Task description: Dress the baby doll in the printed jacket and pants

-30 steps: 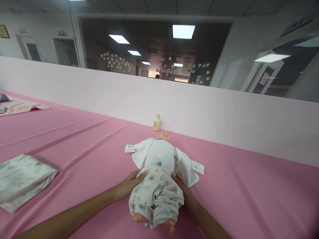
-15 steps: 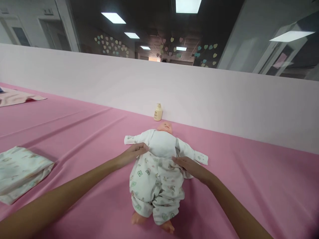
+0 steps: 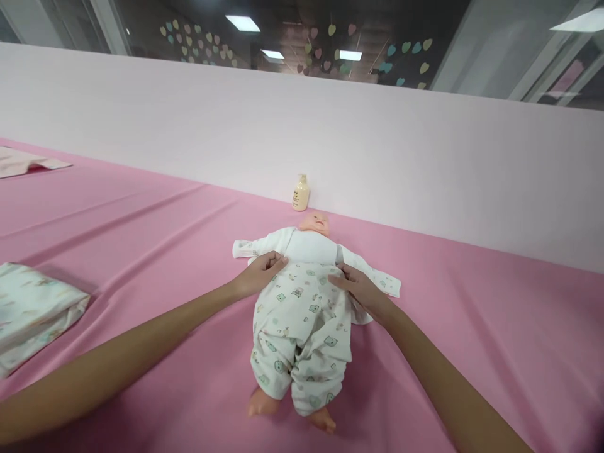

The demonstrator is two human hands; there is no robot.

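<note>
A baby doll point(image 3: 313, 223) lies on its back on the pink sheet point(image 3: 141, 239), head toward the wall, bare feet toward me. It wears printed white trousers point(image 3: 302, 327) and an open white top point(image 3: 264, 242). My left hand point(image 3: 261, 270) grips the trousers' waistband at the doll's left-of-frame side, fingers curled on the cloth. On the other side of the waistband my right hand point(image 3: 358, 286) pinches the fabric, beside the top's spread sleeve.
A cream pump bottle point(image 3: 301, 193) stands against the pale wall panel point(image 3: 425, 163) just behind the doll's head. A folded printed cloth point(image 3: 33, 311) lies at the left edge. Another pale cloth point(image 3: 23, 160) lies far left.
Both hands have slid from the doll's hips up to its chest, drawing the trousers' waistband higher over the body. The legs of the trousers are now stretched out. The view has tilted down.
</note>
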